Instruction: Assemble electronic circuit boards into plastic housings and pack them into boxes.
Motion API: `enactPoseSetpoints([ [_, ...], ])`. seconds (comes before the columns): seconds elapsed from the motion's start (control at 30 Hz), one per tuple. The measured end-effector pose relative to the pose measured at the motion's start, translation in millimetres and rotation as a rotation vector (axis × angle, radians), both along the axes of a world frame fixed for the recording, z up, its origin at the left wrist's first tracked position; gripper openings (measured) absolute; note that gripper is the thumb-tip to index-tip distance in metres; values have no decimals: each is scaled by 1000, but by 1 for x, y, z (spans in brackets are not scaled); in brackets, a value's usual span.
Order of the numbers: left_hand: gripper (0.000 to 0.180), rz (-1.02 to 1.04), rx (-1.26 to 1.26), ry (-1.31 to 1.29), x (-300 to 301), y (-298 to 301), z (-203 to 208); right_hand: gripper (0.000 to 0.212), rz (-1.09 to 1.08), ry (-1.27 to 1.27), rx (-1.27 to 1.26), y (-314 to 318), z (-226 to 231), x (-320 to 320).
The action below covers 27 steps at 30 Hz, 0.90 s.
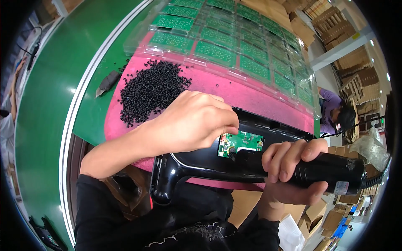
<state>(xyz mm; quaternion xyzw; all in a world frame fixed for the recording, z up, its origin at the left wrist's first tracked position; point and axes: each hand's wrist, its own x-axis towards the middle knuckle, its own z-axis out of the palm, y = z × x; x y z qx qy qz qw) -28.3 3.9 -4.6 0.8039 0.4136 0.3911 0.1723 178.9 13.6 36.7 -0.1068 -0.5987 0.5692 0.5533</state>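
Note:
My right hand (293,163) is wrapped round a black corded electric screwdriver (335,171), held level with its nose over a green circuit board (251,140). That board sits inside a glossy black plastic housing (201,167), which lies across the near edge of a pink mat (201,83). At the board's upper left corner, my left hand (197,119) is closed, thumb and fingertips pinched together; anything between them is hidden. The screwdriver's tip is also hard to make out. Beyond my left forearm is a heap of small black screws (148,90).
Clear plastic trays (238,73) of green circuit boards stand at the mat's far side. A dark grey lump (108,83) lies left of the screws on the green table (42,125). Cardboard boxes and a person in purple (331,106) are at the right.

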Motion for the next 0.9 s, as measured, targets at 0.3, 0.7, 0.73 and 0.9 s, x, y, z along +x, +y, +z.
enactPoseSetpoints([
  [0.3,18,-236,-132,46,7,-4,-12,52,-38,-59,-50,1,-7,-6],
  [0.7,18,-78,-183,-45,7,-8,-4,51,-51,-172,-80,0,-3,-16],
  [0.73,21,-76,-182,-74,6,-7,-3,51,-40,-179,-92,0,-2,-16],
  [0.9,29,-198,-272,30,7,-10,-13,52,28,-211,-101,2,0,-17],
])
